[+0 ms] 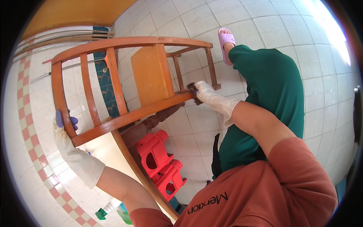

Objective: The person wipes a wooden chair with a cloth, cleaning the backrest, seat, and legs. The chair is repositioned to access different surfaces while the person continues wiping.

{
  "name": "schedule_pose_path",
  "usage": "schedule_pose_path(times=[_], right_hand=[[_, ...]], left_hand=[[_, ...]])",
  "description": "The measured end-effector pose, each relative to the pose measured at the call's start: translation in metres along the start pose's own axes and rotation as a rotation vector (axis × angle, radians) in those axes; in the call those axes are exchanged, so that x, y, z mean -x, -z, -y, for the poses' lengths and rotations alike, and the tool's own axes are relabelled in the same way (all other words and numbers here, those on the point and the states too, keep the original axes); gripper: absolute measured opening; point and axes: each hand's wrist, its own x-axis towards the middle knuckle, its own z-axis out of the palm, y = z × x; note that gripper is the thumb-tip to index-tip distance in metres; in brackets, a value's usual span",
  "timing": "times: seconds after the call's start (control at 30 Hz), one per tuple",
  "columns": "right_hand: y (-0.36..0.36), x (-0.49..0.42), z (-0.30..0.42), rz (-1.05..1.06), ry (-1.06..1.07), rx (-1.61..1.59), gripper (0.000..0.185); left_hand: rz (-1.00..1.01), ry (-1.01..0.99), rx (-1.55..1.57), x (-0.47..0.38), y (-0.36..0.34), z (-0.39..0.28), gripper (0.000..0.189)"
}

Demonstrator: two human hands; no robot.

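Observation:
A wooden chair (114,124) with slats stands or leans in front of me, its long side rail running from lower left to upper right. My left hand (63,130), in a white rubber glove with purple fingers, grips the end bar at the left. Gloved the same way, my right hand (202,88) presses a dark brown cloth (196,99) around the rail near its right end. The wooden seat panel (150,75) lies between the two hands. My right fingers are mostly hidden by the glove cuff and cloth.
Red plastic stools (158,150) lie below the chair, beside a dark turned wooden leg (153,121). A wood-edged table (133,164) passes under my left arm. A spray bottle with a green nozzle (101,213) is at bottom left. Poles (71,38) lean by the tiled wall.

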Motion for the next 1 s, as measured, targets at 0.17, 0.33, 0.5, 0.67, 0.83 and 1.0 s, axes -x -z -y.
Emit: schedule_pose_path(times=[0.17, 0.33, 0.5, 0.67, 0.83, 1.0], right_hand=[[0.009, 0.015, 0.034, 0.161, -0.035, 0.114, 0.033], [-0.033, 0.021, 0.054, 0.059, 0.304, 0.189, 0.021], [-0.029, -0.003, 0.017, 0.113, 0.107, -0.138, 0.019], [-0.008, -0.011, -0.003, 0.111, -0.160, -0.109, 0.021], [-0.024, 0.019, 0.051, 0.086, 0.497, 0.173, 0.037], [0.000, 0.019, 0.040, 0.115, 0.336, 0.193, 0.017]], left_hand=[[0.071, 0.016, -0.040, 0.000, 0.001, -0.005, 0.039], [0.016, 0.025, -0.097, 0.007, -0.005, -0.013, 0.039], [0.004, 0.012, -0.114, 0.015, -0.010, -0.019, 0.041], [0.047, -0.025, -0.077, 0.011, -0.003, -0.010, 0.041], [-0.003, 0.023, -0.133, -0.001, 0.002, 0.000, 0.039], [-0.012, 0.002, -0.086, 0.004, 0.001, 0.000, 0.040]])
